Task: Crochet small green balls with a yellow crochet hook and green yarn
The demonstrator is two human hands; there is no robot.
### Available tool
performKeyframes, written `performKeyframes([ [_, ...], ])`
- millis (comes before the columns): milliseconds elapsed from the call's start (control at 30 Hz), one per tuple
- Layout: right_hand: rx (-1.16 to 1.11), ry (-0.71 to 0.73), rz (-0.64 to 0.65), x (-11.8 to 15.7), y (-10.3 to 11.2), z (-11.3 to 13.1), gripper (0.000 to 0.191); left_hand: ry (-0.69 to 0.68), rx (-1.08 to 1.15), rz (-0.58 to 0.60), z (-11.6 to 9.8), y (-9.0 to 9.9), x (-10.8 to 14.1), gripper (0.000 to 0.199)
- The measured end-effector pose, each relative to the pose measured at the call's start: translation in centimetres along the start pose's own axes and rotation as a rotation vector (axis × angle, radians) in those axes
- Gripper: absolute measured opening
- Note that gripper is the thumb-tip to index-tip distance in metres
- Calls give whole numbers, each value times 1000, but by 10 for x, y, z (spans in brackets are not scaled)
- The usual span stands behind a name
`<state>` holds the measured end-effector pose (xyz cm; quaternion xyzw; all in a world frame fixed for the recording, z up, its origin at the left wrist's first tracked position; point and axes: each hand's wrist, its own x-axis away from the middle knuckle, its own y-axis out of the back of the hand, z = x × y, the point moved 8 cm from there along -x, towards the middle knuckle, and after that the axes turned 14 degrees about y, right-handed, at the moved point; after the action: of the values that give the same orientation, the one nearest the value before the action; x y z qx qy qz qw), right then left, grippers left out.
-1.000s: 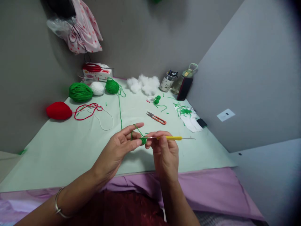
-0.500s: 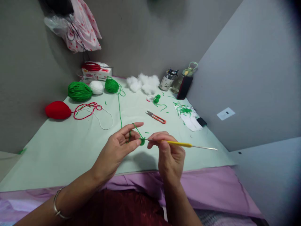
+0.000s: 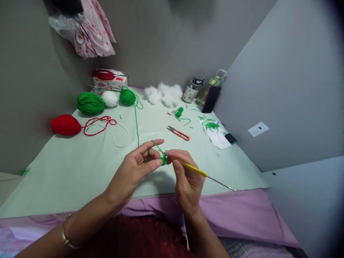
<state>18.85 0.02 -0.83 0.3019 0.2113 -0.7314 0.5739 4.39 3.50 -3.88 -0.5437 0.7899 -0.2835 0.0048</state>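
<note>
My left hand [image 3: 137, 161] pinches a small green crochet piece [image 3: 163, 160] between thumb and fingers. Green yarn [image 3: 137, 125] runs from the small green ball [image 3: 127, 96] to this hand, and a strand passes over the raised index finger. In my right hand [image 3: 188, 177] is a crochet hook [image 3: 192, 167] with a yellow grip, closed in the fingers. Its working tip is at the green piece, partly hidden by yarn and fingertips. The hook's other metal end slants down to the right.
Orange thread snips [image 3: 178, 133] lie beyond my hands. Farther back are white stuffing [image 3: 163, 95], a small green crocheted piece [image 3: 179, 112], a pen cup [image 3: 190, 92] and a phone [image 3: 211, 99]. Green, white and red yarn balls [image 3: 66, 125] sit left. Green scraps [image 3: 211, 125] rest on white paper.
My right hand has shifted left, closer to the green piece. The hook has tilted, its free end now lower and farther left. My left hand has stayed nearly in place.
</note>
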Motion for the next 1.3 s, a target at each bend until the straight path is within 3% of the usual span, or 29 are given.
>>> performKeyframes([
  [200, -459, -213, -127, 1, -4, -21, 15, 60, 27, 22, 1, -3, -1, 40],
  [300, -539, -235, -125, -1, -5, -23, 20, 70, 10, 22, 2, -4, 0, 38],
  [433, -435, -125, -64, -2, 1, -15, 21, 37, -36, 15, 2, -2, 1, 39],
  [600, -144, 116, 41, -1, 8, 6, 22, -50, -168, -32, -4, 2, 2, 42],
  [800, 151, 393, 208, -1, 0, 34, 24, -144, -319, -133, -12, 3, 6, 45],
  [1033, 417, 576, 242, 5, -8, 48, 22, -267, -435, -277, -13, 8, 13, 47],
  [1300, 298, 494, 199, 0, -3, 38, 23, -433, -518, -297, -26, -2, 22, 42],
])
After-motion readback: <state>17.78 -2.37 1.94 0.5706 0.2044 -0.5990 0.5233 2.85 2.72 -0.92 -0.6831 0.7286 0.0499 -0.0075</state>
